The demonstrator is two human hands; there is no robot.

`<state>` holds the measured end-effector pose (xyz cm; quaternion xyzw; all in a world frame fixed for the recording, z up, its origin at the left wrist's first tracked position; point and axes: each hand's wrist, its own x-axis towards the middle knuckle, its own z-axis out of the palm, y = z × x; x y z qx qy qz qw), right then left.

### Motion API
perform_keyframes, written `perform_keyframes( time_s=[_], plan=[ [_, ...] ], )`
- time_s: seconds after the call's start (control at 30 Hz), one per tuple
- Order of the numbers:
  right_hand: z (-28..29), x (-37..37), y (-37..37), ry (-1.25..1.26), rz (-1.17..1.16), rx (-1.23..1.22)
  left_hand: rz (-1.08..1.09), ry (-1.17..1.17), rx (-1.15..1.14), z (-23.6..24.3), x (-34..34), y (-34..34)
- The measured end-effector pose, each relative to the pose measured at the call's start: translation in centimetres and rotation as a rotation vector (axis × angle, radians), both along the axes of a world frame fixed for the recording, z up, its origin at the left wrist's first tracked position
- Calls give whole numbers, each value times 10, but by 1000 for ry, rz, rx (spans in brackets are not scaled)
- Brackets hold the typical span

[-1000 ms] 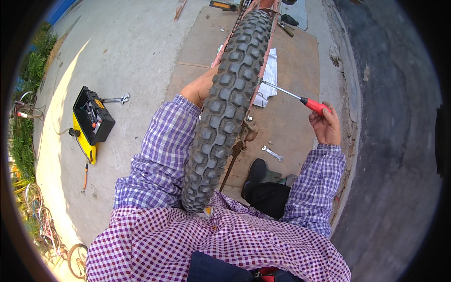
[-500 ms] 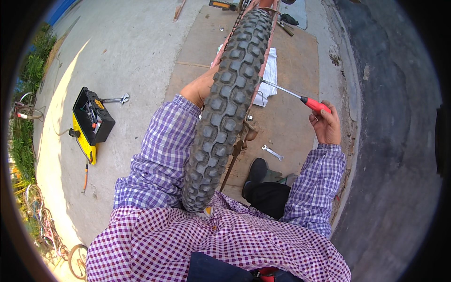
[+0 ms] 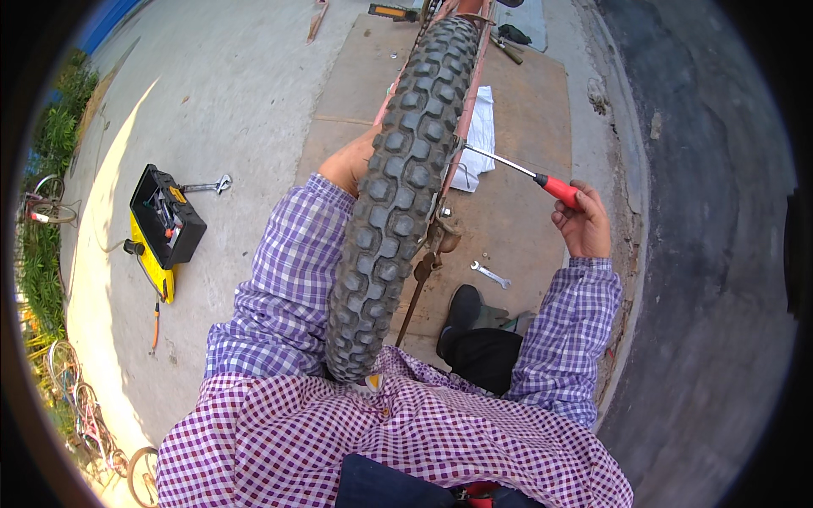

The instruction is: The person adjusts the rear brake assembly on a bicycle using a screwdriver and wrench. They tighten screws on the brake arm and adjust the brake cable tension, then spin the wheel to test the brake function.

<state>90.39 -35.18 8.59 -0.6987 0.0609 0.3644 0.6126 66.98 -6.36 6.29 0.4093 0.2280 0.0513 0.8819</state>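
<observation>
The ground is grey concrete (image 3: pixel 246 102), and on it lies a flat brown sheet (image 3: pixel 529 127); this sheet carries a small silver wrench (image 3: pixel 491 274) and a crumpled white sheet (image 3: pixel 481 135); on the concrete at left are an open black toolbox (image 3: pixel 185 241), an adjustable wrench (image 3: pixel 207 184) just beside it, and a yellow object (image 3: pixel 157 273).

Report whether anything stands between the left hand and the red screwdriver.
Yes, the knobbly tyre does. The left hand is at its left, partly hidden behind it; the red screwdriver, held in the right hand, is at its right, with its far end near the pink frame.
</observation>
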Motion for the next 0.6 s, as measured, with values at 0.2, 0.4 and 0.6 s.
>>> perform_keyframes(
  time_s=[0.2, 0.4, 0.6],
  plan=[
    [1, 16, -11, 10, 135, -213, -6, 3, 11, 7, 8, -3],
    [12, 31, -4, -26, -31, 33, -2, 2, 22, 29, 34, -7],
    [25, 48, -8, 35, 126, -139, 14, 4, 16, 36, 39, -11]
  ],
)
